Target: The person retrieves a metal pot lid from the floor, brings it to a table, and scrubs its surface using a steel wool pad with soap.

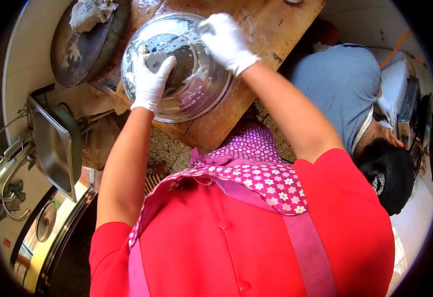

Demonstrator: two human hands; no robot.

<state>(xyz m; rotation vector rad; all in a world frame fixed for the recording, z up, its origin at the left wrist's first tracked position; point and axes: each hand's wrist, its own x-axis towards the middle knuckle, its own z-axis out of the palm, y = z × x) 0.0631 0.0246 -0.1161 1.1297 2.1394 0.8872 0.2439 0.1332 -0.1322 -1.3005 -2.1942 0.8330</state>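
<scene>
A gloved left hand point(149, 81) spreads open on a soapy metal basin point(187, 101) — wooden table point(226, 111) beneath — while the right hand point(226, 40), its grip unclear, works beside it.

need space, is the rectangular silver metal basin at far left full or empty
Empty: the rectangular basin shows only bare metal inside.
</scene>
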